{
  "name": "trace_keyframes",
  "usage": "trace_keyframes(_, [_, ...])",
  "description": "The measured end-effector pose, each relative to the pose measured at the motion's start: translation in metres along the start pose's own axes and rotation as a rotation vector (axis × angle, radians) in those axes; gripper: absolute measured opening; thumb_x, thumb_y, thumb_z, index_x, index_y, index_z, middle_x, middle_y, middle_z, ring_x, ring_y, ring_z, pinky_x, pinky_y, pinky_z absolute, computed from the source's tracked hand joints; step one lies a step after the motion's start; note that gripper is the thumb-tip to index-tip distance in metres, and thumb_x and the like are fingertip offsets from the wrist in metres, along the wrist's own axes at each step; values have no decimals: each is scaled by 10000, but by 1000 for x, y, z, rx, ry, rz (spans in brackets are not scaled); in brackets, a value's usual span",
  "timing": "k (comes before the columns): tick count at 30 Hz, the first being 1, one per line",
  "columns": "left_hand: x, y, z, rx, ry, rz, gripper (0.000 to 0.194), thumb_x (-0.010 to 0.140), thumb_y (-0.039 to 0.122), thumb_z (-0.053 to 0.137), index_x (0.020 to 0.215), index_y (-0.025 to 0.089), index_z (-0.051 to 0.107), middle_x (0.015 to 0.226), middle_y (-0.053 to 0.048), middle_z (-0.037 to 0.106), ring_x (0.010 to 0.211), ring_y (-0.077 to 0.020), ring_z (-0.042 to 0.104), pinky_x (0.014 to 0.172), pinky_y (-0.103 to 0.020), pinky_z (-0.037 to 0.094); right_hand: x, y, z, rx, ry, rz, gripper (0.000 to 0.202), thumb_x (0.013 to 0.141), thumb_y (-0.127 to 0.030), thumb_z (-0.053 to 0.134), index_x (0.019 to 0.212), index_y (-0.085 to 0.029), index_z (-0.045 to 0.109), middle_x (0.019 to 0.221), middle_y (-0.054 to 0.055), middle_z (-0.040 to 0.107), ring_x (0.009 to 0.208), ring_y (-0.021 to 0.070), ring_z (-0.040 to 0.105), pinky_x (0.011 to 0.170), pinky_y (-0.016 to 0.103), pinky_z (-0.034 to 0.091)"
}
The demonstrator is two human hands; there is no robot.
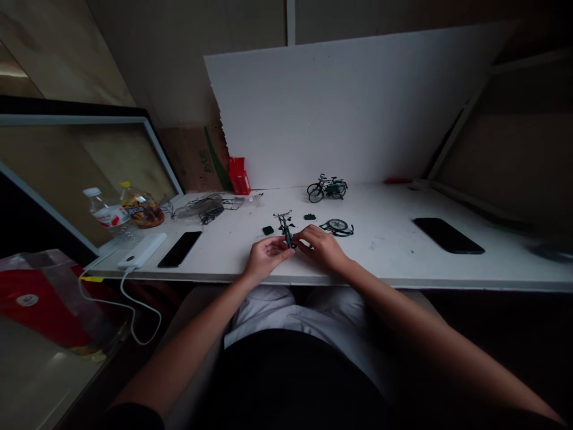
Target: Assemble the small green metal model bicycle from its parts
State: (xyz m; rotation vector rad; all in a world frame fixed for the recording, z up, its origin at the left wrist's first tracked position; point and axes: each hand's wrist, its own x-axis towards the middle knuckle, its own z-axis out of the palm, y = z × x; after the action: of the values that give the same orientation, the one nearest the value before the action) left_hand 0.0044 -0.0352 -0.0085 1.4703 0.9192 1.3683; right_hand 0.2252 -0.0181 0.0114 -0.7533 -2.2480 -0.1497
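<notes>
A small dark model bicycle frame (285,227) with handlebars at its far end stands between my hands near the table's front edge. My left hand (267,258) is closed on it from the left. From the right, the fingers of my right hand (321,246) pinch at its near end; any small part between them is too tiny to make out. Just right of my right hand lies a wheel with a curved dark part (339,227). Small dark green pieces lie beyond my hands, one at the left (267,230) and one at the right (310,217).
Assembled model bicycles (327,189) stand at the back of the white table (385,263). A phone (449,235) lies right; another phone (179,249), a power bank (142,251) and bottles (142,206) are left. A red box (239,177) and packed parts (203,207) sit back left.
</notes>
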Motion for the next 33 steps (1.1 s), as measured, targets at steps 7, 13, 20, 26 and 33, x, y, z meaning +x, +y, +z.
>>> trace_keyframes(7, [2,2,-7,-81,-106,-29,493,657,363,970,1045,121,784,963,-104,781,858,-205,717,797,-329,583,2,-2,-17,-249,-104,-222,192,1086,-168,481,1200,-178,636,1003,109,696,930,227,600,724,325,477])
trace_keyframes(13, [5,-4,-13,-98,-133,-50,477,652,351,979,1036,133,800,947,-94,781,836,-188,708,793,-310,577,2,-5,-9,-259,-100,-214,199,1096,-172,464,1238,-163,602,1012,105,686,933,225,605,726,325,485])
trace_keyframes(20, [5,-3,-13,-90,-152,-59,468,656,358,976,1026,131,801,967,-105,789,857,-202,718,807,-325,582,2,-8,-7,-235,-109,-195,190,1087,-182,494,1225,-143,618,1024,122,689,947,243,609,744,337,489])
trace_keyframes(26, [4,0,-13,-62,-159,-54,471,652,388,975,1003,131,793,987,-119,791,877,-225,729,830,-359,594,0,-8,-4,-170,-127,-140,202,1085,-198,495,1239,-181,626,1047,119,697,970,247,613,771,341,501])
trace_keyframes(33, [3,-1,-8,-47,-114,-30,517,626,398,985,1010,123,775,958,-111,781,871,-217,723,847,-358,584,-3,-5,4,-26,-34,-19,186,1076,-234,511,1163,-192,671,1027,115,712,937,229,650,788,333,513])
